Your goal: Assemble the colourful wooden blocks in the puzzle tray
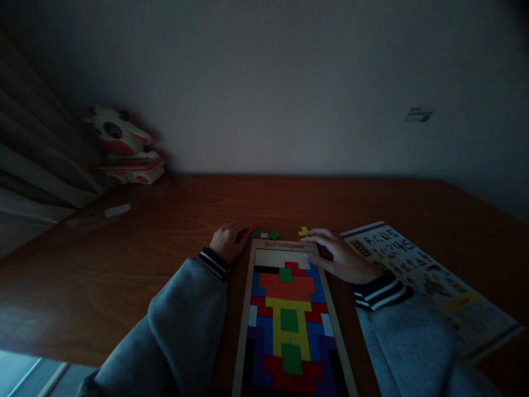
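Two grey sleeves (185, 322), each ending in one dark cuff with pale stripes, flank one wooden puzzle tray (285, 244), whose near end runs out of view. Coloured blocks are packed across most of the tray; three green squares (289, 320) lie along its midline, two of them set within a yellow area, and two white bars (252, 316) appear, one toward each side. Bare tray floor shows at the far end. Beyond the far rim lie two loose green pieces (274, 235), one white piece (264, 235) and one yellow piece (303, 231). Left hand (230, 241): just outside the tray's far left corner, fingers curled at one orange-red piece (250, 227); whether it is gripped or only touched cannot be told. Right hand (336, 258): released, fingers extended and thumb apart, reaching across the tray's far right corner; the yellow piece lies just beyond its fingertips, and the tray lies to its left and below. To the right of this hand, one printed sheet (430, 284) lies slantwise, partly covered by the sleeve. One cow-shaped toy (124, 146) stands at the table's far left, beside one curtain (37, 149). All lettering is too dim to read.
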`<action>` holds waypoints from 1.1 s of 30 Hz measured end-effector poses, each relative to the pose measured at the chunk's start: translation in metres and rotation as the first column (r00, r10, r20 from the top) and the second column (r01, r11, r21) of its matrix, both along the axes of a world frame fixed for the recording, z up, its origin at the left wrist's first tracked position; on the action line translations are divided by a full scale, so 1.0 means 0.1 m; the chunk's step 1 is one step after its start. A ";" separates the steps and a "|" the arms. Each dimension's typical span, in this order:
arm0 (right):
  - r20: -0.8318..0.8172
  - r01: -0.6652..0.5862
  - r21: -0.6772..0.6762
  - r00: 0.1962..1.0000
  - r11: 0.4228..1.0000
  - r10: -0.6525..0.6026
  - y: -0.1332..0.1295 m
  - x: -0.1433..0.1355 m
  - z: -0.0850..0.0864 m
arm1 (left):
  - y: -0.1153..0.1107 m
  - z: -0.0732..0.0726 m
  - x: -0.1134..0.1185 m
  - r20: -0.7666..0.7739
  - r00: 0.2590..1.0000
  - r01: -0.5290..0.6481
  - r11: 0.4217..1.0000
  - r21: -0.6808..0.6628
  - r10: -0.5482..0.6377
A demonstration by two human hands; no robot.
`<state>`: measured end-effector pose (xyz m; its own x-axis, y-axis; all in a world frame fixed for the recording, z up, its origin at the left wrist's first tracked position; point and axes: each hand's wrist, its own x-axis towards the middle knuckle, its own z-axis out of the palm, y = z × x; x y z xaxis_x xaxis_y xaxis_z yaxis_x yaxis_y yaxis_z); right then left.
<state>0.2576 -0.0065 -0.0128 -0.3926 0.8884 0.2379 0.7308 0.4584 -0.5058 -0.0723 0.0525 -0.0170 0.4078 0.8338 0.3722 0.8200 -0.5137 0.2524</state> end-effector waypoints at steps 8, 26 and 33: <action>-0.098 0.092 0.053 0.991 0.994 -0.086 0.04 0.01 -0.02 | -0.02 0.00 0.00 0.024 1.000 -0.013 0.996 0.085 0.011; -0.018 0.051 0.064 0.999 0.997 -0.050 0.01 -0.03 0.03 | -0.16 0.12 0.17 0.122 0.937 0.274 0.905 0.327 -0.328; -0.030 0.017 0.005 0.999 1.000 -0.017 0.01 0.02 0.02 | -0.19 0.11 0.23 0.093 0.906 0.372 0.882 0.290 -0.413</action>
<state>0.2598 -0.0054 -0.0104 -0.3703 0.8934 0.2543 0.7228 0.4491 -0.5252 -0.0490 0.0333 -0.0063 0.6044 0.4818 0.6345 0.5010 -0.8491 0.1675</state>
